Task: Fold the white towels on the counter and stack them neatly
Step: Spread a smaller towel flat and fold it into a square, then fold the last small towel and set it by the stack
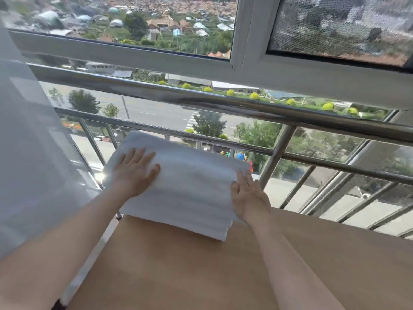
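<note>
A stack of folded white towels [190, 186] lies at the far left corner of the light wooden counter [223, 265], its layered edges showing at the near right. My left hand [134, 168] rests flat on top of the stack's left part, fingers spread. My right hand [248, 195] lies flat against the stack's right edge, fingers pointing away from me. Neither hand grips anything.
A steel railing [223, 104] with vertical bars runs just behind the counter, in front of a large window looking down on a street. A sheer white curtain [29, 142] hangs at the left. The stack's far edge overhangs the counter toward the railing.
</note>
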Tool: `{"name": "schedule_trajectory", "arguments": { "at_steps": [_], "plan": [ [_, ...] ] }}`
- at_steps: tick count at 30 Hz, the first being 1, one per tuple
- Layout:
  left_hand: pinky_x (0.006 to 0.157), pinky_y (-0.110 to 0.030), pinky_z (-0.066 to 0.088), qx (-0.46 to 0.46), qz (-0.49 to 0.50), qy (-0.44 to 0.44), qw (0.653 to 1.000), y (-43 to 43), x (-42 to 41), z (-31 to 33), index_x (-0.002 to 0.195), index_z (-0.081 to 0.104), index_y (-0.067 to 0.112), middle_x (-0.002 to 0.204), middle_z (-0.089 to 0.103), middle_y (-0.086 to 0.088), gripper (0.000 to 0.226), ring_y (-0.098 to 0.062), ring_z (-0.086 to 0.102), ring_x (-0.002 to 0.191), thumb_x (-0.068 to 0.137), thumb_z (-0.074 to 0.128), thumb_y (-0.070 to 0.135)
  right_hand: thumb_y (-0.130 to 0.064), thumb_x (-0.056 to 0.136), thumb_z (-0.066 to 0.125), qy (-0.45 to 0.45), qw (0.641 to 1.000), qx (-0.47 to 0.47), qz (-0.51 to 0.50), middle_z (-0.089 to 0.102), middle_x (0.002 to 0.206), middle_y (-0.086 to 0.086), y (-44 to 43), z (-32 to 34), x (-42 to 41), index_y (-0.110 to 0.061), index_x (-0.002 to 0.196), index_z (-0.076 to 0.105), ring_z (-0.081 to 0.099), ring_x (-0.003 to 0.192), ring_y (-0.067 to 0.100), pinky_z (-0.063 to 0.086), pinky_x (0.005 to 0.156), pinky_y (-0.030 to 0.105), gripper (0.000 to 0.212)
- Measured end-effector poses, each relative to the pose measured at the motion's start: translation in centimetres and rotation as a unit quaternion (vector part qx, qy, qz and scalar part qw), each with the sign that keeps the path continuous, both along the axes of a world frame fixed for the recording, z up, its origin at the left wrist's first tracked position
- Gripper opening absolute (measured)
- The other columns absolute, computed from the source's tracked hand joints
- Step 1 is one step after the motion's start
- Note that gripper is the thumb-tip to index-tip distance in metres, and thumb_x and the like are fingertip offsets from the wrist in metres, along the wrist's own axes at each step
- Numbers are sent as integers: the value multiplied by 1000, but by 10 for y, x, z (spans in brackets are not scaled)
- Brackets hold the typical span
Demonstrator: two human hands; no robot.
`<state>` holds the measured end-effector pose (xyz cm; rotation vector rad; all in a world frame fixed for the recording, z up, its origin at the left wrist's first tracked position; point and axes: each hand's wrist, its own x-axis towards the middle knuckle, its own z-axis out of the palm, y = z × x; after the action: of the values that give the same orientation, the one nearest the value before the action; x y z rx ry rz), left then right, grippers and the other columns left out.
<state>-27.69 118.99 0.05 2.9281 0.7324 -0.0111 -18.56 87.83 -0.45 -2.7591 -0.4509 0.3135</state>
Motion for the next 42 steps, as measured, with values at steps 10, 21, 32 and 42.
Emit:
{"name": "schedule_trajectory", "arguments": {
  "at_steps": [10, 21, 32, 42],
  "plan": [
    [122, -38, 4, -108, -60, -17, 992, -86, -66, 9, 155, 25, 41, 168, 11, 7, 64, -16, 3, 155, 97, 38, 65, -34, 99, 37, 22, 995, 78, -51, 52, 141, 13, -70, 25, -51, -10, 123, 52, 53, 125, 32, 43, 94, 41, 37],
    [124, -33, 8, -106, -254, -16, 961, -239, -128, 0, 154, 34, 36, 167, 19, 8, 60, -14, 8, 155, 100, 32, 63, -30, 107, 38, 29, 998, -15, -54, 14, 168, 4, -180, 27, -179, -19, 158, 24, 10, 155, 23, 9, 123, 35, 54],
    [125, -37, 7, -23, -334, -6, 942, -418, -154, 17, 157, 26, 32, 168, 17, 2, 70, -19, 8, 155, 98, 20, 69, -41, 104, 39, -31, 988, -19, -147, 10, 169, -1, -340, 26, -236, -23, 159, 20, 4, 156, 20, 6, 125, 39, 61],
    [123, -37, 11, -23, -360, -11, 933, -647, -147, 7, 156, 30, 31, 166, 22, 2, 69, -18, 14, 154, 98, 22, 69, -40, 105, 40, 7, 982, 54, -180, 14, 168, 1, -567, 6, -257, -21, 159, 22, 8, 155, 23, 13, 124, 39, 60]
  ]
}}
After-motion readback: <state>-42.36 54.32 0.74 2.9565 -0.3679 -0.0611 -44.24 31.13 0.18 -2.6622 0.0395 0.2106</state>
